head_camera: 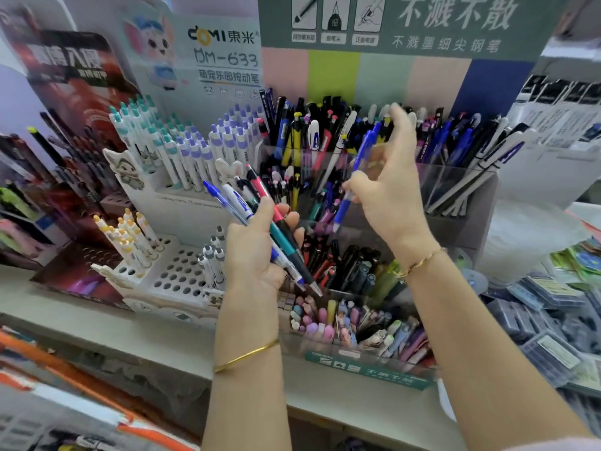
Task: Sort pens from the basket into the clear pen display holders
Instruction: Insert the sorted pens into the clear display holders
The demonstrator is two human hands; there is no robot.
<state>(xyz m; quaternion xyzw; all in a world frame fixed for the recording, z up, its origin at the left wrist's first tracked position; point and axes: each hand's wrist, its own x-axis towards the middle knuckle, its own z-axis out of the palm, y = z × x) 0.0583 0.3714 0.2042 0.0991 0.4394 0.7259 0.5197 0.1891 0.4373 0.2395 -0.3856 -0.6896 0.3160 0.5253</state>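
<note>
Head view, facing down, near pen holders (pixel 452 180)

Right hand (pixel 387 193) fingertips blurred, pens (pixel 241 199) partly hidden in left hand (pixel 250 255)

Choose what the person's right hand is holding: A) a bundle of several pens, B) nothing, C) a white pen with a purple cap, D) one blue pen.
D: the right hand pinches one blue pen, while the bundle of pens sits in the left hand.
</note>
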